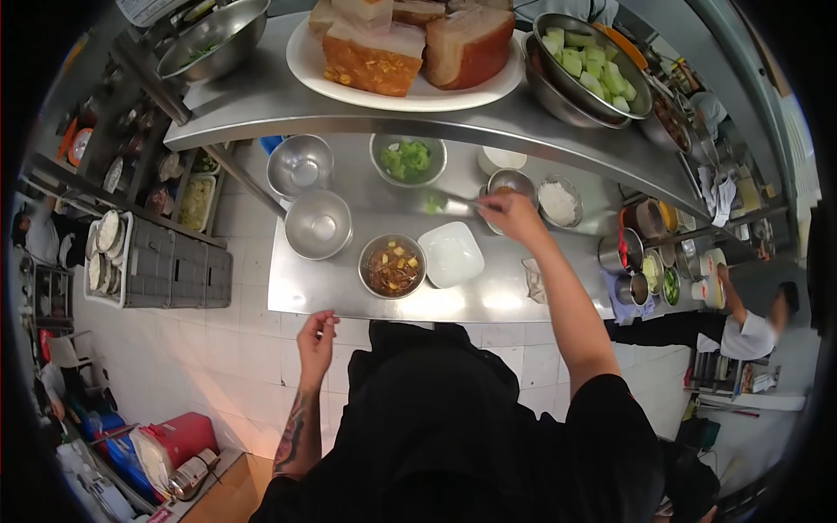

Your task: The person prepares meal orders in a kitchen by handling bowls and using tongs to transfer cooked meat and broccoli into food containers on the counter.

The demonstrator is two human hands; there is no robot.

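My right hand (pixel 508 215) is closed on the handle of a metal utensil (pixel 453 205), whose far end is blurred and points left, below a metal bowl of chopped greens (pixel 407 160). Just beyond that hand stand a small metal bowl (pixel 511 181) and a bowl of white powder (pixel 559 200). My left hand (pixel 317 342) hangs by the front edge of the steel table, its fingers curled; whether it holds anything is too small to make out. Nearer me are a bowl of brown food with yellow pieces (pixel 392 267) and a white square dish (pixel 451 254).
Two empty metal bowls (pixel 319 225) stand at the left of the steel table (pixel 305 285). Above runs a shelf (pixel 418 122) with a platter of meat (pixel 375 65) and a bowl of cut green pieces (pixel 591 68). A co-worker (pixel 748 336) is at the right.
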